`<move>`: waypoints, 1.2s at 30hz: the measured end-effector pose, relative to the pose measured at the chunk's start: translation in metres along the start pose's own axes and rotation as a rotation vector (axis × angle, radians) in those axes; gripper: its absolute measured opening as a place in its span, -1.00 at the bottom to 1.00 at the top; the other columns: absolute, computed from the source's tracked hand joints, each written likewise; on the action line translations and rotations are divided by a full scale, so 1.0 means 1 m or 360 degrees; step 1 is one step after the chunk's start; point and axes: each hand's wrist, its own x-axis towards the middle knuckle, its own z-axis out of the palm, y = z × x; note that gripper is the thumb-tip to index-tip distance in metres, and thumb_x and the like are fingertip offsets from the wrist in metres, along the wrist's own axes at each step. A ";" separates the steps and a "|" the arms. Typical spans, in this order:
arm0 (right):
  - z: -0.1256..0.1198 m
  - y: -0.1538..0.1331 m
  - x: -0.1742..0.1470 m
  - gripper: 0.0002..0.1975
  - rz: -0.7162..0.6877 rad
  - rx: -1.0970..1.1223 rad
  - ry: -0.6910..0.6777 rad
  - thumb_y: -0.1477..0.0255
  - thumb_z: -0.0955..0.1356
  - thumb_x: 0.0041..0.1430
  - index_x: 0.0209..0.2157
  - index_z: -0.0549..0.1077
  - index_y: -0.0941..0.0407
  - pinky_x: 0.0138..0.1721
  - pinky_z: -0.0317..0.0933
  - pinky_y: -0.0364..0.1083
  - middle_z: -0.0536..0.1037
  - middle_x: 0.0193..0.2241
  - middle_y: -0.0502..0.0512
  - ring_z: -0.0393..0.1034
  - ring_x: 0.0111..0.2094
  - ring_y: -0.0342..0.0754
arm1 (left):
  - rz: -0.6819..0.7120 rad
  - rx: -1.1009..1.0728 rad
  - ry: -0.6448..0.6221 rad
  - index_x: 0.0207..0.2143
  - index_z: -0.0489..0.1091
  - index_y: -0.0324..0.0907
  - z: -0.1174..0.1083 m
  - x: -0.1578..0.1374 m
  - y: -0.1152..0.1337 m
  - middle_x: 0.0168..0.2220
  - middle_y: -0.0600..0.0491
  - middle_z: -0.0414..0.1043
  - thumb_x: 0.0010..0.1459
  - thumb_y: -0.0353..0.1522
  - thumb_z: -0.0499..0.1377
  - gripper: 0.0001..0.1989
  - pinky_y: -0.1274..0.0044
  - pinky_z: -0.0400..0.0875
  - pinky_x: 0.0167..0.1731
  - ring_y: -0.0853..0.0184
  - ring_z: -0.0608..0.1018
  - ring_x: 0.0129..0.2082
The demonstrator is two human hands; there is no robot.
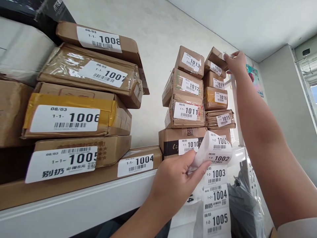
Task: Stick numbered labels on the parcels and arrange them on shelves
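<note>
My left hand (pixel 174 175) is closed on a strip of white numbered labels (pixel 216 201), pinched between thumb and fingers. The strip curls over at its top, showing 1001 and 1002, and hangs down through 1003, 1004 and 1005. High on the right, my right hand (pixel 236 62) is closed with its thumb on a small white label (pixel 226 56) at the end of a small brown box (pixel 216 57). That box tops a stack, just above the box labelled 1018 (pixel 215 68). My right fingertips are partly hidden behind the thumb.
Stacked parcels stand along a white shelf edge (pixel 81 205), including a box labelled 1006 (pixel 61 115) at left and one labelled 1011 (pixel 185 110) mid-view. A grey plastic bag (pixel 244 205) hangs below right, beside a perforated white upright (pixel 250 178).
</note>
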 end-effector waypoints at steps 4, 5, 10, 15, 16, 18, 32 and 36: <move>-0.012 -0.006 -0.008 -0.80 0.0087 0.0000 0.0062 0.28 0.43 0.18 -0.23 0.37 0.01 -0.28 0.51 0.20 0.46 -0.09 0.19 0.41 -0.14 0.14 | 0.0003 0.0013 -0.0016 -0.64 0.14 -0.12 -0.001 0.001 0.000 -0.73 0.20 0.23 0.21 -0.19 0.15 -0.58 0.58 0.12 -0.64 0.45 0.27 -0.68; -0.014 -0.006 -0.010 -0.80 0.0075 0.0004 0.0042 0.27 0.44 0.17 -0.23 0.40 0.01 -0.26 0.51 0.20 0.48 -0.12 0.16 0.42 -0.15 0.13 | 0.0003 0.0011 -0.0015 -0.64 0.13 -0.12 -0.001 0.001 0.001 -0.73 0.20 0.22 0.21 -0.19 0.15 -0.58 0.58 0.11 -0.64 0.45 0.26 -0.68; -0.018 -0.003 -0.013 -0.70 -0.0015 -0.0012 0.0029 0.33 0.44 0.16 -0.06 0.43 0.01 -0.30 0.51 0.14 0.47 -0.30 0.08 0.46 -0.20 0.13 | -0.0041 -0.0045 -0.0012 -0.66 0.04 -0.11 -0.001 0.000 0.003 -0.75 0.22 0.14 0.19 -0.18 0.15 -0.54 0.57 0.08 -0.66 0.46 0.20 -0.70; -0.022 -0.001 -0.021 -0.61 -0.0162 -0.0134 -0.0017 0.35 0.42 0.20 0.05 0.37 -0.03 -0.34 0.46 0.06 0.47 -0.30 0.05 0.45 -0.24 0.08 | -0.0038 -0.0027 -0.0011 -0.66 0.06 -0.11 0.000 0.000 -0.001 -0.76 0.22 0.15 0.20 -0.17 0.15 -0.54 0.56 0.08 -0.67 0.45 0.21 -0.70; -0.023 -0.001 -0.022 -0.67 -0.0201 -0.0167 -0.0057 0.32 0.42 0.21 0.01 0.41 -0.01 -0.31 0.45 0.05 0.49 -0.23 0.07 0.44 -0.22 0.06 | -0.0024 -0.0017 -0.0003 -0.66 0.07 -0.11 0.000 -0.001 -0.002 -0.76 0.22 0.16 0.20 -0.17 0.16 -0.54 0.56 0.08 -0.67 0.45 0.21 -0.70; -0.025 0.000 -0.023 -0.70 -0.0265 -0.0229 -0.0159 0.26 0.43 0.20 -0.07 0.44 0.05 -0.25 0.42 0.02 0.49 -0.13 0.13 0.43 -0.17 0.03 | 0.0004 0.0001 0.0013 -0.66 0.11 -0.12 -0.001 -0.001 -0.002 -0.75 0.22 0.19 0.20 -0.17 0.16 -0.55 0.57 0.09 -0.66 0.46 0.23 -0.70; -0.027 0.007 -0.018 -0.63 -0.0277 -0.0232 -0.0261 0.40 0.54 0.03 -0.14 0.45 0.14 -0.26 0.43 -0.02 0.55 -0.18 0.16 0.44 -0.24 -0.05 | 0.0005 0.0023 -0.0005 -0.65 0.15 -0.12 -0.001 0.000 0.000 -0.74 0.21 0.19 0.21 -0.19 0.15 -0.57 0.58 0.10 -0.65 0.45 0.24 -0.68; -0.026 0.019 -0.003 -0.69 -0.0437 -0.0399 -0.0261 0.29 0.36 0.23 -0.30 0.46 0.31 -0.27 0.34 -0.13 0.59 -0.16 0.24 0.46 -0.30 -0.21 | 0.0057 0.0045 0.0017 -0.65 0.10 -0.12 -0.002 0.001 0.002 -0.74 0.23 0.16 0.21 -0.20 0.15 -0.57 0.59 0.08 -0.67 0.47 0.22 -0.69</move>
